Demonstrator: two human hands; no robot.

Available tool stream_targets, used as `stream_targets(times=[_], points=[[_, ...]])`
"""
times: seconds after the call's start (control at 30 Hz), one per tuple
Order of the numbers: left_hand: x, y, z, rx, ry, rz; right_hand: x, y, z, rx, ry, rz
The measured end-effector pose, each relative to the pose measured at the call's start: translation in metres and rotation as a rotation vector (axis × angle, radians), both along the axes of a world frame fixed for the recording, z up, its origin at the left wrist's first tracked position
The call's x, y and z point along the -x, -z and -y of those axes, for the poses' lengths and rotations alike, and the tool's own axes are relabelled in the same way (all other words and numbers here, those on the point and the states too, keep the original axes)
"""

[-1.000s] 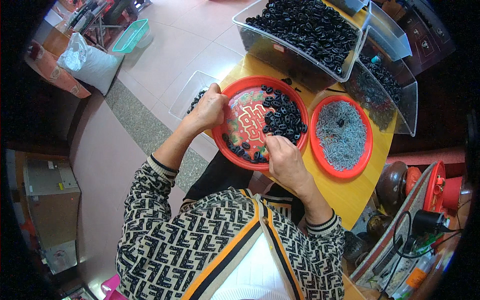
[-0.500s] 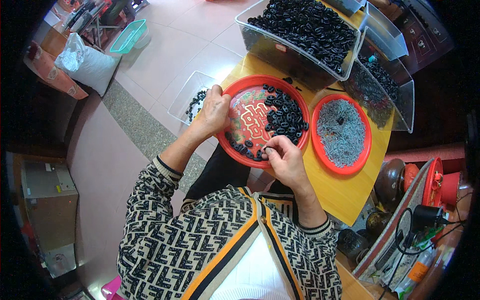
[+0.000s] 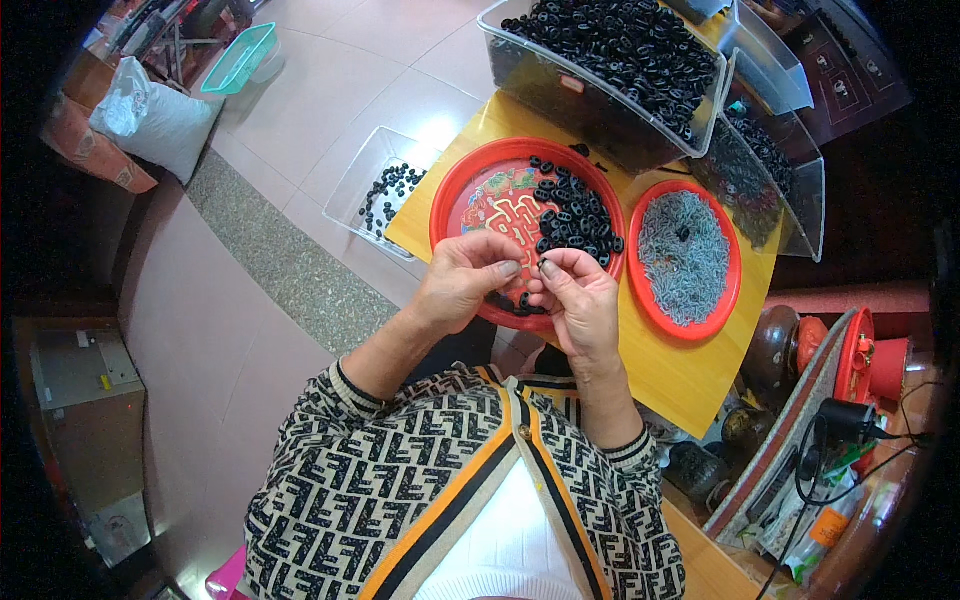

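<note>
Both my hands are raised over the near side of a round red tray [image 3: 440, 205] with a printed pattern. My right hand [image 3: 583, 305] pinches a small black oval piece [image 3: 542, 264] between thumb and fingertips. Close beside it, my left hand [image 3: 455, 285] has its thumb and fingers pressed together; whatever they hold, if anything, is hidden. Many black oval pieces with two holes [image 3: 580, 215] are heaped on the tray's right side. A few more [image 3: 525, 303] lie along the near rim, partly covered by my hands.
A smaller red plate [image 3: 735, 275] of thin blue-grey pieces [image 3: 683, 250] stands right on the yellow table [image 3: 665, 375]. Behind is a big clear bin [image 3: 590, 110] of black pieces, with another clear bin [image 3: 810, 200] beside it. Left, a clear box [image 3: 350, 190] holds small black pieces.
My left hand has let go of the tray's left rim and come over beside my right hand. The right hand has risen from the near rim with the black piece.
</note>
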State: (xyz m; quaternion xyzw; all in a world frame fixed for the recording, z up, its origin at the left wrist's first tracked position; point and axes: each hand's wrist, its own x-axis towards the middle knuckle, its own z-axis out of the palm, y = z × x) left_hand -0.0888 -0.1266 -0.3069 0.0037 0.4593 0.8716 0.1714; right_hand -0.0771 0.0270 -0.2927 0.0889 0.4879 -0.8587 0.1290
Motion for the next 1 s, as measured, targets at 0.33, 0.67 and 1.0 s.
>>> stream_targets(times=[0.33, 0.67, 1.0], points=[[-0.004, 0.006, 0.001, -0.239, 0.065, 0.120, -0.008, -0.004, 0.014, -0.262, 0.037, -0.159], [-0.003, 0.010, 0.002, -0.351, 0.099, 0.217, -0.011, -0.015, 0.019, -0.417, 0.056, -0.196], [-0.009, 0.004, -0.004, -0.327, 0.001, 0.185, -0.013, -0.007, 0.022, -0.556, 0.107, -0.241]])
